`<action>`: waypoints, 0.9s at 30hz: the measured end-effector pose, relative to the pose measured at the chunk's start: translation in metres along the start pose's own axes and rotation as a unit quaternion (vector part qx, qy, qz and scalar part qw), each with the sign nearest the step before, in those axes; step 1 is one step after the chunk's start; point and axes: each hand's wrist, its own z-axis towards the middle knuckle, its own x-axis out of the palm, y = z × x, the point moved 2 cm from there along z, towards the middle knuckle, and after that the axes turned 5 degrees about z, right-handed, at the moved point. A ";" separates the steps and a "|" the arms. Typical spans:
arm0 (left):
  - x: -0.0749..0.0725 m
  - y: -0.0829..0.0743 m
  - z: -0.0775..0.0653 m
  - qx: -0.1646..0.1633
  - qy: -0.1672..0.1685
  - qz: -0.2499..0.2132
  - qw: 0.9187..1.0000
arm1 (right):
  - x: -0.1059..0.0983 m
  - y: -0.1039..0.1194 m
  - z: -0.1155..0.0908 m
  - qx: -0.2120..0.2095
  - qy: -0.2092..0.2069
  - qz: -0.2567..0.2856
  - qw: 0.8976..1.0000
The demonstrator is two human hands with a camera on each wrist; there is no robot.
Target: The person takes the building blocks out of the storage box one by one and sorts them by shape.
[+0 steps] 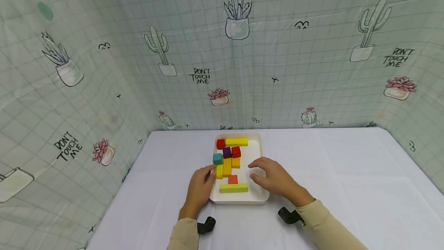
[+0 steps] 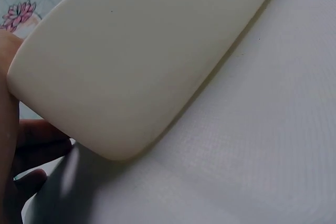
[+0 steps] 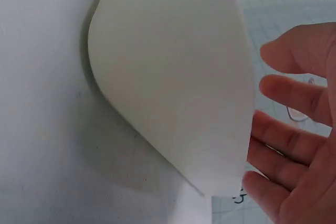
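A white tray [image 1: 256, 146] lies on the table with wooden blocks in it. My left hand [image 1: 199, 186] is at its left rim, thumb and index finger over the edge beside an upright yellow block [image 1: 219, 172]; contact is unclear. A blue cube [image 1: 217, 159] sits just beyond those fingertips. In the left wrist view, the tray's wall [image 2: 121, 61] hides the blocks, and other fingers bend loosely outside it. My right hand [image 1: 275, 176] hovers over the right rim, thumb and index finger apart, holding nothing. The right wrist view shows its fingers [image 3: 294, 135] spread loosely beside the tray.
Inside the tray are a red cube [image 1: 221, 144], a long yellow block [image 1: 236, 142], a purple cube [image 1: 227, 152], another red cube [image 1: 236, 152], an orange-red block [image 1: 233, 179] and a yellow-green bar [image 1: 234, 188]. White cloth [image 1: 329, 173] covers the table; a printed curtain [image 1: 270, 61] stands behind.
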 end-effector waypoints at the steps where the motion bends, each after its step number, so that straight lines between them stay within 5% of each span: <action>1: 0.001 0.000 -0.001 -0.001 0.000 -0.001 1.000 | 0.001 0.002 0.000 -0.001 0.011 -0.007 1.000; 13: 0.003 0.001 -0.001 -0.006 -0.002 -0.009 1.000 | 0.022 0.018 0.007 -0.021 0.116 -0.058 0.991; 19: 0.003 0.002 -0.002 -0.011 -0.002 -0.014 1.000 | 0.030 0.022 0.009 -0.040 0.132 -0.089 0.986; 27: 0.002 0.002 0.000 0.002 -0.009 -0.014 1.000 | 0.030 0.016 0.017 -0.020 0.163 -0.054 0.985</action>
